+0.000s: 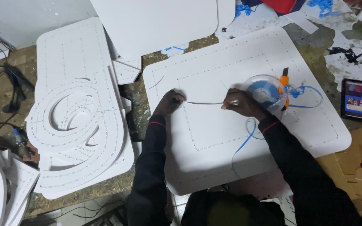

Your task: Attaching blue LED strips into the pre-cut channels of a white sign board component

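Your left hand (170, 101) and right hand (239, 103) each pinch closed on a thin strip (204, 103), stretched taut along the dotted line on the white panel (315, 125). Keep tension even, press down progressively, and hold the spool (266, 91) clear.

We've got the board (214, 138) lying on the desk (315, 46), the tape reel (266, 91) on its right part, a stack of cut panels (78, 121) to its left, a phone (354, 99) off right.
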